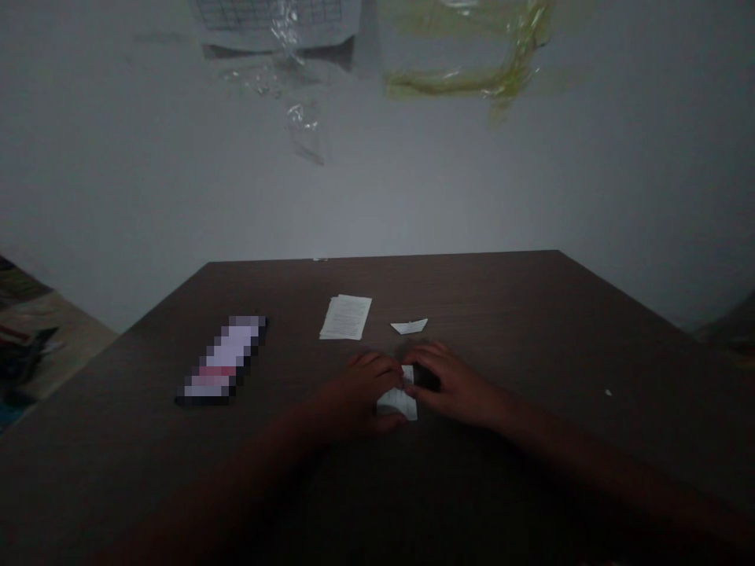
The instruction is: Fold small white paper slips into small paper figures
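While paper lies between, left hand and right hand both gripping it

On the table, a slip lies near the middle, between the left hand and right hand, both touching it. Just beyond the hands is a folded paper; left of that, a stack. The phone lies farther left, a scrap well to the right. Behind the table's far edge stands the wall.
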The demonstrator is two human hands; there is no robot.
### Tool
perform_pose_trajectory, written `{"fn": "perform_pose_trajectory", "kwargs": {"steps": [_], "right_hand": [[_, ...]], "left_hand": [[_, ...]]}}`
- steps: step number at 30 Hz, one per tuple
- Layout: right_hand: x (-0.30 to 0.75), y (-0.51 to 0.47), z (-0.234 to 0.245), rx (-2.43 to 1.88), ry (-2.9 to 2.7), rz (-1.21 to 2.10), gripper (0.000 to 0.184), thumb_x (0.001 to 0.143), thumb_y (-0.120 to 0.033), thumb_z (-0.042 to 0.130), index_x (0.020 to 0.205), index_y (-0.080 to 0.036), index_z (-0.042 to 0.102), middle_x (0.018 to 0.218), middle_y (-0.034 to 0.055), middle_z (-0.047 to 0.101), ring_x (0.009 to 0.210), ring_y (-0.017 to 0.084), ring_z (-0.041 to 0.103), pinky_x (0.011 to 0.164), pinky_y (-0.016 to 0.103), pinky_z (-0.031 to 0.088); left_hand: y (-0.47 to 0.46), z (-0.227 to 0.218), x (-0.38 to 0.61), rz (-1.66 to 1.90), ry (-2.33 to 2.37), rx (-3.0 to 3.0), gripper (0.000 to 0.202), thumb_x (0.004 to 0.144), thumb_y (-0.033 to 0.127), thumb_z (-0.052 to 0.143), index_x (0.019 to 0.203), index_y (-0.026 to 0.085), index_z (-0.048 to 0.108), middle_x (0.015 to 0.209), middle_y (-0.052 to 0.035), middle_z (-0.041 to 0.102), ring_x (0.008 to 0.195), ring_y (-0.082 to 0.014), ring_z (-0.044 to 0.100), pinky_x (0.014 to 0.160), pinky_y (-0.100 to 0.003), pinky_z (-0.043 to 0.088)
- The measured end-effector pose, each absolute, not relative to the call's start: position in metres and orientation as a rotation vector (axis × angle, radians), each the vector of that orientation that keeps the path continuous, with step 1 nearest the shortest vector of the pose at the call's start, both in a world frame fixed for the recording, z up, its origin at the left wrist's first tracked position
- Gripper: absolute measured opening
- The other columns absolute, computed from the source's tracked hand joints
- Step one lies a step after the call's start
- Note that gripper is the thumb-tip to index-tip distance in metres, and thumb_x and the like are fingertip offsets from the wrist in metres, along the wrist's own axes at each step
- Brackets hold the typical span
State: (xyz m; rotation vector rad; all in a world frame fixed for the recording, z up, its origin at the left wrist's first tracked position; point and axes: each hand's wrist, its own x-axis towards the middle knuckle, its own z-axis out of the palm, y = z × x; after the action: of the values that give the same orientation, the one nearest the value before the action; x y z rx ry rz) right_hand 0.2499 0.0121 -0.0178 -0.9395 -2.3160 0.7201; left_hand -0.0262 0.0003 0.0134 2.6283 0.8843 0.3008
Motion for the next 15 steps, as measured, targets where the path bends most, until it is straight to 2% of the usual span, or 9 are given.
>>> {"fn": "perform_pose_trajectory", "kwargs": {"steps": [4,6,8,12,15], "right_hand": [[0.253,0.015,-0.016,-0.813,-2.351,0.794,0.066,0.092,-0.051,0.105,0.148,-0.028,0.077,0.157,0.0166,0.075,0.156,0.041,0.062,0.132,0.066,0.051],[0.255,0.015,-0.015,-0.778,-2.363,0.817,0.070,0.086,-0.055,0.109,0.144,-0.029,0.080,0.162,0.0161,0.072,0.160,0.042,0.060,0.134,0.068,0.050],[0.257,0.017,-0.014,-0.776,-2.367,0.811,0.059,0.087,-0.050,0.109,0.136,-0.029,0.083,0.161,0.0150,0.073,0.159,0.041,0.061,0.133,0.067,0.051],[0.257,0.022,-0.019,-0.770,-2.362,0.753,0.022,0.098,-0.028,0.097,0.117,-0.027,0.086,0.148,0.0128,0.079,0.148,0.035,0.068,0.127,0.060,0.056],[0.256,0.026,-0.023,-0.741,-2.349,0.725,0.007,0.105,-0.023,0.089,0.109,-0.028,0.086,0.136,0.0098,0.083,0.135,0.031,0.075,0.121,0.056,0.060]], "left_hand": [[0.004,0.011,-0.028,0.378,0.896,2.611,0.019,0.112,0.027,0.077,0.130,0.024,0.077,0.142,-0.0100,0.083,0.137,-0.0314,0.074,0.123,-0.047,0.057],[0.008,0.009,-0.029,0.404,0.889,2.601,0.015,0.116,0.026,0.071,0.129,0.022,0.077,0.138,-0.0107,0.084,0.135,-0.0306,0.075,0.119,-0.047,0.058],[0.011,0.006,-0.029,0.422,0.895,2.588,0.014,0.117,0.025,0.069,0.127,0.021,0.078,0.134,-0.0104,0.085,0.131,-0.0296,0.077,0.116,-0.046,0.059],[0.014,0.004,-0.028,0.431,1.014,2.594,0.012,0.116,0.024,0.069,0.121,0.022,0.080,0.130,-0.0088,0.086,0.128,-0.0299,0.077,0.117,-0.048,0.058],[0.012,0.007,-0.027,0.410,1.080,2.595,0.011,0.116,0.029,0.072,0.121,0.024,0.081,0.130,-0.0073,0.087,0.130,-0.0313,0.078,0.121,-0.052,0.055]]}}
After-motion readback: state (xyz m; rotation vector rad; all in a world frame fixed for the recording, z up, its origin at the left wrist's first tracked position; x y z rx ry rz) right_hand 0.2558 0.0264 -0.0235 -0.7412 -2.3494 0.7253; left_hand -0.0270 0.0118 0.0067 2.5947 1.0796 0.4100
